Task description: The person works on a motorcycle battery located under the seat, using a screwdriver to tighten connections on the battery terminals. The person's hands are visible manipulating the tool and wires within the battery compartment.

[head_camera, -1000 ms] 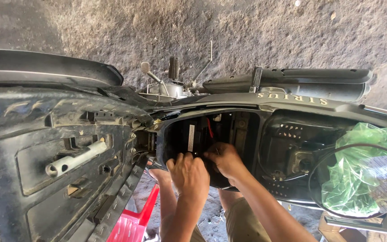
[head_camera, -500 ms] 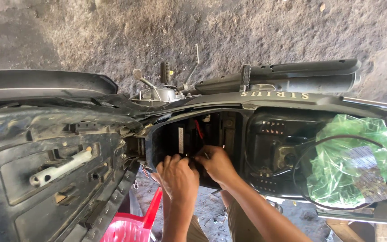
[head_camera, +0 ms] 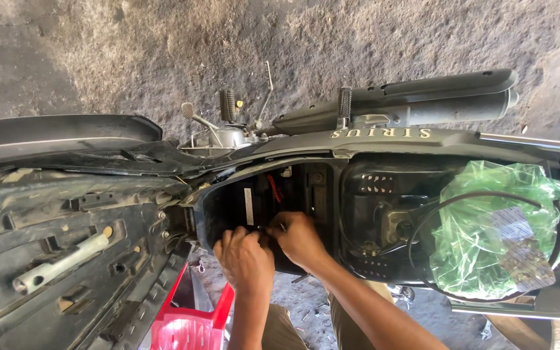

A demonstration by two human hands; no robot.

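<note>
A black motorcycle stands with its seat swung up at the left, baring the dark under-seat compartment. Both my hands work at the near edge of that compartment. My left hand has its fingers curled tight against the rim; what it grips is hidden. Touching it on the right, my right hand pinches a small light metal piece between the fingertips. A red wire and a white label show inside, just beyond the hands.
A crumpled green plastic bag with a black cable loop lies on the rear of the frame at the right. The exhaust pipe and kick lever lie beyond. A red plastic crate stands on the dirt floor below.
My head has shifted, so the motorcycle sits a little further left in view. Both hands stay at the compartment's near edge, close together.
</note>
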